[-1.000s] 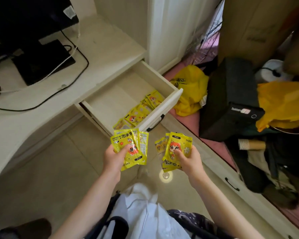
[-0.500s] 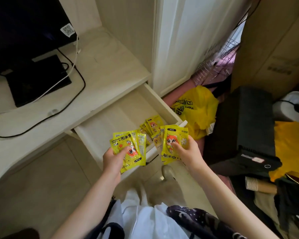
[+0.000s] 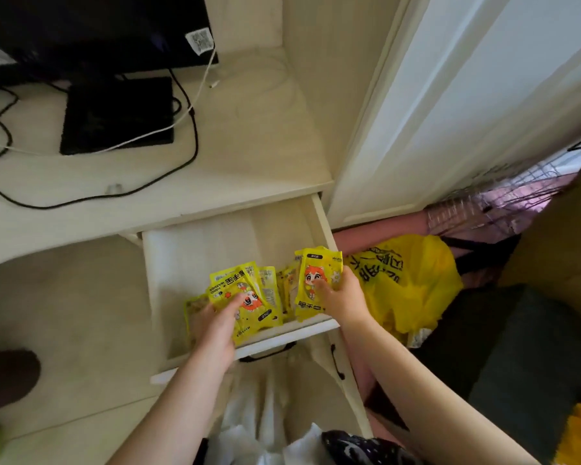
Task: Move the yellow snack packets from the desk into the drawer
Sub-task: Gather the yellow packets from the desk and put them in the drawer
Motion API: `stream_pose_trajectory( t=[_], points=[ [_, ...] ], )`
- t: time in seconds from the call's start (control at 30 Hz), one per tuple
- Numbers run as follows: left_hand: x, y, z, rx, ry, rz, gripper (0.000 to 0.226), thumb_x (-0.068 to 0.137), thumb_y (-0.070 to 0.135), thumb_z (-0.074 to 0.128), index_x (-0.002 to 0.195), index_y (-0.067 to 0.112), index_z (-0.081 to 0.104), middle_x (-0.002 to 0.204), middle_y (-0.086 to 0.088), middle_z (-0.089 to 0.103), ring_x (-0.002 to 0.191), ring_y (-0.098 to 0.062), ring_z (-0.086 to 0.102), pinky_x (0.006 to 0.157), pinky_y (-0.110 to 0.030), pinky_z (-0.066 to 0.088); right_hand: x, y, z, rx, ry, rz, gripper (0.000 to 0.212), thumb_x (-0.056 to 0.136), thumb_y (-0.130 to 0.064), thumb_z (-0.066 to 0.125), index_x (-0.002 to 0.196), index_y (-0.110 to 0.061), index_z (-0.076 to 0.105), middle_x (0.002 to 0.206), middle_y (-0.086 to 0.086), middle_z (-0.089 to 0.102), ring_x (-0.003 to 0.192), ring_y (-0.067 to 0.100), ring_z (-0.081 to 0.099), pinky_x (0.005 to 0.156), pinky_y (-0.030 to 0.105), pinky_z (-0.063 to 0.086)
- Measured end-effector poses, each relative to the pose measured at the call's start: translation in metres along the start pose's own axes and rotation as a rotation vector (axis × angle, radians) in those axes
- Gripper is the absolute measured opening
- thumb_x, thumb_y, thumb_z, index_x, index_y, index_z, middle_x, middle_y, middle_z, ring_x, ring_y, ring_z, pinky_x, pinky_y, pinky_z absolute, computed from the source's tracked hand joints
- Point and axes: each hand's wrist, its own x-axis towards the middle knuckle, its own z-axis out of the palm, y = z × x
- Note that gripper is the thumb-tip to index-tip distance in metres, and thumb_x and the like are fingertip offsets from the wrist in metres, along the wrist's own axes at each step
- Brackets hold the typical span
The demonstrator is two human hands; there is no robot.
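The cream drawer [image 3: 212,250] under the desk stands pulled out. My left hand [image 3: 215,325] grips a fan of yellow snack packets [image 3: 239,290] over the drawer's front half. A little to the right, my right hand [image 3: 341,298] holds another yellow packet [image 3: 317,273] with a red-haired cartoon figure, just above the drawer's right front corner. More yellow packets [image 3: 289,286] lie on the drawer's floor between my hands, and one [image 3: 193,305] peeks out left of my left hand. The drawer's back half is bare.
On the cream desk [image 3: 249,156] rest a black monitor [image 3: 91,28], its flat black base [image 3: 118,115] and black and white cables. A white cabinet door [image 3: 467,95] rises to the right. On the floor right of the drawer lie a yellow plastic bag [image 3: 410,283] and a dark box [image 3: 517,357].
Both hands have moved forward with their packets, from in front of the drawer to over its front half. The view has swung closer to the desk.
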Motion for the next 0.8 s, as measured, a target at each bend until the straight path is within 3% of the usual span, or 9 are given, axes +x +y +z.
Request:
stream_pose_trajectory(
  t=[0.07, 0.2, 0.3, 0.37, 0.5, 0.63, 0.73, 0.8],
  points=[
    [0.013, 0.005, 0.010, -0.006, 0.055, -0.026, 0.026, 0.073, 0.024, 0.081, 0.086, 0.020, 0.059, 0.088, 0.002, 0.062, 0.083, -0.013, 0.057, 0.072, -0.025, 0.043, 0.023, -0.010, 0.008, -0.015, -0.013, 0.021, 0.027, 0.089, -0.022, 0.063, 0.115, -0.016, 0.057, 0.111, 0.002, 0.067, 0.104, 0.021, 0.065, 0.088, 0.040, 0.056],
    [0.048, 0.017, 0.025, 0.020, 0.121, -0.073, 0.034, 0.070, 0.025, 0.084, 0.092, 0.014, 0.060, 0.099, -0.007, 0.063, 0.094, -0.025, 0.058, 0.089, -0.036, 0.043, 0.067, -0.021, 0.030, -0.038, -0.029, 0.104, 0.030, 0.091, -0.026, 0.060, 0.118, -0.016, 0.053, 0.114, 0.003, 0.065, 0.100, 0.023, 0.064, 0.084, 0.044, 0.057],
    [0.081, 0.021, 0.036, 0.054, 0.129, -0.107, 0.038, 0.073, 0.029, 0.081, 0.100, 0.016, 0.058, 0.098, -0.005, 0.060, 0.094, -0.023, 0.053, 0.094, -0.043, 0.043, 0.101, -0.020, 0.048, -0.080, -0.006, 0.143, 0.037, 0.092, -0.029, 0.060, 0.125, -0.015, 0.052, 0.122, 0.006, 0.062, 0.109, 0.027, 0.062, 0.079, 0.036, 0.056],
    [0.100, 0.023, 0.043, 0.083, 0.118, -0.136, 0.038, 0.075, 0.033, 0.080, 0.100, 0.018, 0.056, 0.093, -0.002, 0.057, 0.091, -0.022, 0.051, 0.089, -0.040, 0.042, 0.121, -0.019, 0.061, -0.073, 0.015, 0.190, 0.039, 0.091, -0.031, 0.060, 0.126, -0.014, 0.051, 0.123, 0.007, 0.061, 0.110, 0.028, 0.061, 0.083, 0.038, 0.055],
    [0.137, 0.024, 0.054, 0.126, 0.122, -0.126, 0.026, 0.076, 0.033, 0.079, 0.082, 0.021, 0.056, 0.093, -0.004, 0.061, 0.088, -0.022, 0.056, 0.087, -0.041, 0.045, 0.156, -0.014, 0.085, 0.012, 0.008, 0.234, 0.034, 0.091, -0.028, 0.060, 0.122, -0.016, 0.054, 0.119, 0.006, 0.064, 0.108, 0.027, 0.062, 0.093, 0.046, 0.052],
    [0.159, 0.022, 0.059, 0.190, 0.098, -0.117, 0.026, 0.078, 0.030, 0.077, 0.092, 0.017, 0.059, 0.091, -0.006, 0.064, 0.089, -0.024, 0.059, 0.088, -0.040, 0.048, 0.174, -0.007, 0.092, 0.068, -0.013, 0.271, 0.028, 0.094, -0.028, 0.057, 0.117, -0.014, 0.060, 0.107, 0.006, 0.067, 0.098, 0.025, 0.064, 0.089, 0.042, 0.054],
    [0.163, 0.020, 0.059, 0.388, 0.008, -0.064, 0.013, 0.083, 0.017, 0.069, 0.094, 0.011, 0.065, 0.098, -0.015, 0.069, 0.082, -0.025, 0.062, 0.077, -0.034, 0.048, 0.178, 0.001, 0.091, -0.051, -0.017, 0.250, 0.027, 0.097, -0.024, 0.049, 0.115, -0.009, 0.062, 0.096, 0.008, 0.066, 0.076, 0.020, 0.058, 0.069, 0.031, 0.049],
    [0.162, 0.017, 0.055, 0.627, -0.038, 0.046, 0.012, 0.084, 0.009, 0.063, 0.095, 0.011, 0.068, 0.094, -0.010, 0.070, 0.081, -0.023, 0.063, 0.070, -0.029, 0.045, 0.177, 0.006, 0.088, -0.170, -0.023, 0.239, 0.027, 0.097, -0.016, 0.045, 0.116, -0.008, 0.062, 0.103, 0.011, 0.068, 0.079, 0.022, 0.057, 0.070, 0.029, 0.047]
  ],
)
